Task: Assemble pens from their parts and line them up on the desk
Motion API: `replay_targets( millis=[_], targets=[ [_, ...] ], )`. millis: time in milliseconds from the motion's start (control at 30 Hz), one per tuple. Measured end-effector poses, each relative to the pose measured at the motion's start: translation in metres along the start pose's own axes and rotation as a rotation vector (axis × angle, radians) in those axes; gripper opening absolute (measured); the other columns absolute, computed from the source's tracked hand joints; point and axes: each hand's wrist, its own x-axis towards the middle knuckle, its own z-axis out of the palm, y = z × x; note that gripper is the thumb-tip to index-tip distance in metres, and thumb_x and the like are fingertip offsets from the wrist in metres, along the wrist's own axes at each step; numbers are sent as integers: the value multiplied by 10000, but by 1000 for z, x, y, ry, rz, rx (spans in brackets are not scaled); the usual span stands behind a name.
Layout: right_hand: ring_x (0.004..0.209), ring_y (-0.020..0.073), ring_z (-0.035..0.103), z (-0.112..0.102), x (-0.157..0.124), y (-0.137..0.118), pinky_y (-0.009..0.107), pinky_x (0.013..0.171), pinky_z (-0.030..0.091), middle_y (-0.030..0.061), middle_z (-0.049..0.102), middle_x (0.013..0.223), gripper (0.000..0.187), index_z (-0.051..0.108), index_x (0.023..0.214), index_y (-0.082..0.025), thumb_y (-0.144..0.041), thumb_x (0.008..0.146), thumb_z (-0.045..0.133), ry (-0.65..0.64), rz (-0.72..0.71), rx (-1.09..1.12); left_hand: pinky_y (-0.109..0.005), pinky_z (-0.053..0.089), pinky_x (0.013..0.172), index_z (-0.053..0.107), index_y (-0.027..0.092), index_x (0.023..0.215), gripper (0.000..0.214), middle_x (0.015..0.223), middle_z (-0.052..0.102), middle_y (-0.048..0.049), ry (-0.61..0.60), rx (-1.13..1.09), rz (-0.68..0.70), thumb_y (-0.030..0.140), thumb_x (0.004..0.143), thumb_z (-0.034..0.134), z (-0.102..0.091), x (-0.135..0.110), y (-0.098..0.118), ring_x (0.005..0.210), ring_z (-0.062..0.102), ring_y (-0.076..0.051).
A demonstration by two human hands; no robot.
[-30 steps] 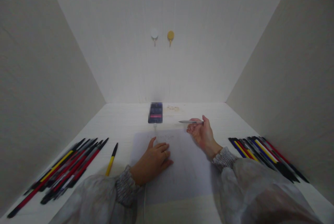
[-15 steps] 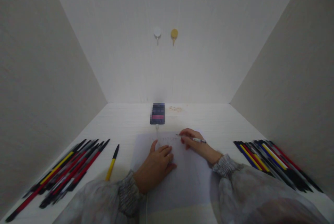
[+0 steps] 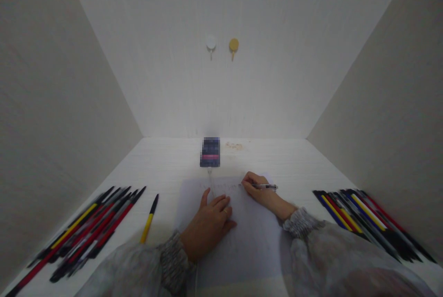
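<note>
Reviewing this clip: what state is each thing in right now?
Left hand: spread palm-down on the paper.
Right hand: pinching a pen.
Pen: held, tip by the faint marks.
Paper: flat, faint marks near its far edge.
Phone-like device: on the table, pixelated.
Yellow-black pen: lying apart.
Pens at left: bunched, slanted.
Pens at right: bunched, slanted.
</note>
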Motion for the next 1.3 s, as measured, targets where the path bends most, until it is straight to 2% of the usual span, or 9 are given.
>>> replay_targets(
  millis=[133,233,600,800,967,1033,1100,1200,1300],
  targets=[
    [429,80,409,0,0,0,193,418,288,-38,470,484,106,487,638,-182,-216,723,433,27,-18,-65,-532,118,963,537,190,930,242,1122,536,-81,9,-4,0,355,801,418,-1,0,0,1089,435,-214],
    [452,84,410,-2,-1,-2,196,434,285,-37,466,496,110,494,644,-183,-216,727,429,-3,-64,-100,-529,111,965,540,186,915,230,1119,537,-81,9,0,0,347,800,423,-1,0,0,1086,438,-214],
    [433,71,379,-3,-1,-2,189,424,269,-49,430,464,123,481,597,-175,-181,709,430,22,-74,-90,-535,100,964,538,184,909,217,1112,544,-80,32,-9,7,339,792,441,1,-1,0,1079,445,-214],
    [376,61,362,-5,-2,-4,176,373,264,-58,447,436,143,470,608,-178,-240,734,446,-48,0,148,-539,107,959,539,186,919,223,1112,545,-82,11,-8,-1,339,796,433,-1,0,1,1077,448,-218],
    [335,66,333,-6,-3,-6,180,334,240,-69,436,424,176,480,692,-188,-354,746,461,98,70,363,-538,111,959,548,184,903,220,1096,554,-86,18,-7,-3,339,793,437,-3,1,3,1066,459,-216],
    [364,76,360,-11,-4,-7,189,368,271,-64,438,441,176,516,749,-190,-362,738,482,188,35,278,-538,107,959,548,184,899,215,1094,556,-83,20,-14,-1,335,795,435,-3,0,2,1067,459,-214],
    [463,96,432,-19,-7,-10,210,459,337,-28,502,535,161,551,797,-187,-326,739,494,241,-69,74,-537,100,960,548,186,902,218,1095,556,-81,17,-20,3,340,795,435,-3,0,2,1070,456,-213],
    [680,138,508,-39,-17,-19,251,638,377,42,578,760,189,577,900,-182,-208,750,465,179,-187,-321,-537,82,960,554,190,898,221,1095,558,-79,23,-16,-4,344,796,431,0,0,1,1069,459,-214],
    [803,163,526,-65,-33,-32,257,706,366,73,594,861,246,568,963,-183,-155,756,437,122,-74,-611,-543,79,955,569,194,875,236,1081,567,-83,35,-14,-4,355,801,413,2,1,0,1046,479,-217]
  ],
)
